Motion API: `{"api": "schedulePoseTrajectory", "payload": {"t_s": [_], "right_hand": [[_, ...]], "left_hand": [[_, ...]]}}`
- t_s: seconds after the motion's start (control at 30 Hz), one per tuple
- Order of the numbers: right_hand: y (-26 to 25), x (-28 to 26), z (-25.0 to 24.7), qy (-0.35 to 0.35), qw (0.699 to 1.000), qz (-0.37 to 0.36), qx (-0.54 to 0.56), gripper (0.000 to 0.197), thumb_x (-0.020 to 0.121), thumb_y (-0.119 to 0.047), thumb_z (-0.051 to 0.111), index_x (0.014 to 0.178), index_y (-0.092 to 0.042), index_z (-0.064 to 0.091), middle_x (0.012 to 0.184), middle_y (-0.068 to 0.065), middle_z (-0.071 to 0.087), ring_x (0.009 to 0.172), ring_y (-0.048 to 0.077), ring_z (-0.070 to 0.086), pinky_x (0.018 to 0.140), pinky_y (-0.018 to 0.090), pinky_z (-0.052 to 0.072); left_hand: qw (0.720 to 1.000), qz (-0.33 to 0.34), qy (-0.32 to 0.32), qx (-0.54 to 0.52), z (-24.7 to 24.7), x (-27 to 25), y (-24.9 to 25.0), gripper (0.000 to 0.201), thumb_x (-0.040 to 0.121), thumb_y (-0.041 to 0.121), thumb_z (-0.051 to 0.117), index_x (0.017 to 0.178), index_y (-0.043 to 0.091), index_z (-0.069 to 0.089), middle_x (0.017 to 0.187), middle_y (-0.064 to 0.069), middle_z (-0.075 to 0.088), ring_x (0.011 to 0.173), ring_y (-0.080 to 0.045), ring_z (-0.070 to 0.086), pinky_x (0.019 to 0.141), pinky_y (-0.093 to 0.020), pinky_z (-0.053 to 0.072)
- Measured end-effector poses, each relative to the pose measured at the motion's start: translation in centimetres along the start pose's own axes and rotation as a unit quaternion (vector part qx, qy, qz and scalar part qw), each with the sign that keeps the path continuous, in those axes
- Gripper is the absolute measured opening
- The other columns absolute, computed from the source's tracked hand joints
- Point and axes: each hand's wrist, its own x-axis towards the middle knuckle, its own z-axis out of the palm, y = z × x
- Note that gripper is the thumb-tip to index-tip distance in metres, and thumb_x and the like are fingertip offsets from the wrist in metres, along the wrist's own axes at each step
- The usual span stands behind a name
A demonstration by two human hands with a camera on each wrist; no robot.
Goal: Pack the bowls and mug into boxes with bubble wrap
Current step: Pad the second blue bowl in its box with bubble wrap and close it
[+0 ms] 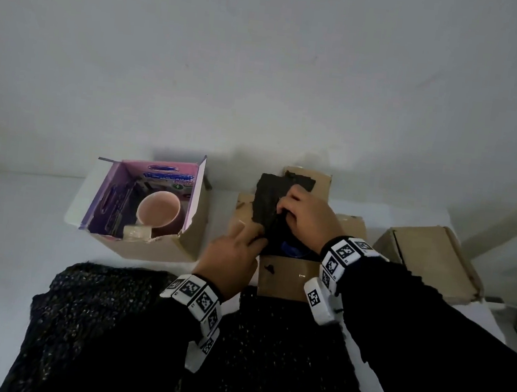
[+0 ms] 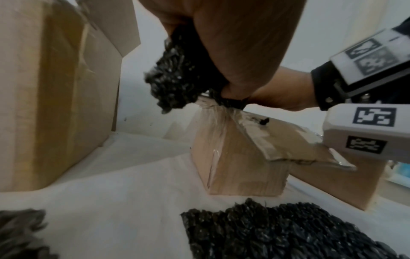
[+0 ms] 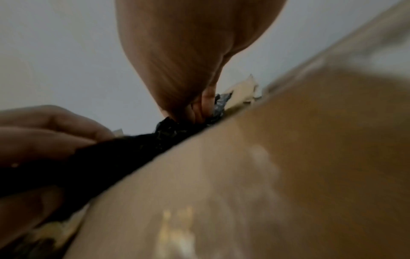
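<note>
White and smooth, the worktop (image 1: 3, 247) ran up to a plain pale wall and carried three corrugated cardboard boxes and loose sheets of black bubble wrap (image 1: 101, 316), knobbly and faintly glinting, spread along its near edge. At the middle stood the open brown box (image 1: 286, 276), its flaps folded out and glossy with clear tape. A torn piece of black wrap (image 1: 270, 203) stood half out of it. The right hand (image 1: 307, 219) reached over the opening, its grip curled tight on the wrap's inner fold; the left hand (image 1: 232, 259) lay at the box's near-left corner, its fingers pinching the wrap's lower edge against the rim. Beneath the wrap a sliver of blue (image 1: 293, 249) showed, too hidden to name. The purple-lined box (image 1: 148, 247) to the left held a round pink mug (image 1: 158, 212), upright, beside dark wrap and a pale lump. A third box (image 1: 430, 263), flaps nearly closed, sat at the right, its contents unseen. The right wrist view was mostly blurred cardboard, with fingers and crumpled wrap only at its upper edge.
</note>
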Motion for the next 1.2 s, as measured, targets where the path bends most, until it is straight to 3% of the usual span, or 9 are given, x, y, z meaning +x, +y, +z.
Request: {"api": "schedulePoseTrajectory", "payload": {"t_s": [0.1,0.27,0.37,0.5,0.7,0.83,1.0,1.1,1.2], "right_hand": [[0.1,0.1,1.0,-0.080,0.996,-0.010,-0.031,0.025,0.091,-0.013,0.050,0.110,-0.010,0.067,0.114,0.009,0.056,0.090,0.030,0.059,0.073,0.040,0.049],[0.1,-0.3,2.0,-0.174,0.971,-0.034,-0.158,0.039,0.089,-0.025,0.043,0.126,-0.023,0.056,0.126,-0.002,0.060,0.120,0.024,0.044,0.096,0.041,0.027],[-0.2,0.4,1.6,-0.198,0.971,-0.016,-0.134,0.030,0.090,-0.023,0.047,0.119,-0.026,0.057,0.118,-0.001,0.063,0.115,0.025,0.050,0.095,0.041,0.032],[0.4,1.0,1.1,-0.049,0.999,0.001,-0.007,0.020,0.079,-0.017,0.057,0.098,-0.014,0.053,0.095,0.007,0.056,0.084,0.027,0.054,0.064,0.035,0.041],[0.9,1.1,2.0,-0.152,0.986,-0.028,-0.066,0.030,0.085,-0.018,0.050,0.113,-0.017,0.062,0.116,0.002,0.064,0.107,0.024,0.056,0.091,0.037,0.040],[0.8,0.7,2.3,-0.231,0.966,-0.013,-0.112,0.024,0.091,-0.031,0.048,0.109,-0.024,0.063,0.111,-0.002,0.067,0.107,0.019,0.059,0.097,0.037,0.036],[0.8,-0.4,1.1,-0.102,0.985,0.082,0.116,0.027,0.079,-0.011,0.060,0.102,-0.023,0.066,0.106,-0.003,0.066,0.101,0.018,0.059,0.085,0.035,0.049],[0.4,-1.7,-0.5,-0.073,0.928,0.148,0.335,0.035,0.078,0.003,0.058,0.099,-0.022,0.065,0.097,0.000,0.068,0.087,0.012,0.064,0.077,0.031,0.053],[0.2,-2.7,-1.8,-0.167,0.877,0.154,0.424,0.042,0.079,0.005,0.064,0.109,-0.025,0.062,0.104,0.006,0.066,0.084,0.011,0.064,0.073,0.028,0.055]], "left_hand": [[0.999,0.025,-0.016,0.040,0.0,0.3,0.3,0.045,0.076,0.027,0.037,0.107,0.021,0.068,0.111,0.006,0.065,0.106,-0.024,0.053,0.087,-0.036,0.038],[0.999,0.004,-0.024,0.032,0.0,1.1,0.9,0.032,0.085,0.038,0.040,0.086,0.022,0.068,0.094,0.008,0.069,0.119,-0.023,0.048,0.106,-0.047,0.022],[0.997,-0.009,-0.048,0.051,0.2,1.8,1.2,0.039,0.089,0.040,0.033,0.077,0.022,0.066,0.093,0.006,0.067,0.118,-0.025,0.048,0.106,-0.051,0.020],[0.995,-0.038,-0.055,0.071,0.6,1.9,1.0,0.037,0.084,0.043,0.036,0.078,0.024,0.067,0.114,-0.003,0.054,0.112,-0.028,0.037,0.098,-0.049,0.026],[0.996,-0.072,-0.045,0.004,0.6,1.5,1.1,0.034,0.086,0.042,0.037,0.087,0.020,0.063,0.098,-0.003,0.044,0.090,-0.023,0.045,0.072,-0.036,0.040],[0.984,-0.106,0.027,-0.138,0.4,0.9,1.4,0.026,0.087,0.029,0.061,0.109,0.020,0.049,0.107,-0.005,0.045,0.079,-0.016,0.050,0.059,-0.024,0.042],[0.977,-0.108,0.081,-0.166,-0.5,1.7,1.0,0.032,0.074,0.020,0.080,0.094,0.013,0.056,0.101,-0.006,0.050,0.068,-0.013,0.046,0.053,-0.011,0.028],[0.970,-0.125,0.070,-0.195,-0.6,2.6,1.0,0.038,0.072,0.018,0.080,0.100,0.013,0.056,0.103,-0.004,0.054,0.075,-0.020,0.056,0.060,-0.025,0.039],[0.960,-0.111,0.078,-0.243,-0.7,2.8,1.8,0.043,0.074,0.020,0.075,0.110,0.015,0.052,0.094,0.009,0.055,0.081,-0.016,0.058,0.069,-0.025,0.042]]}}
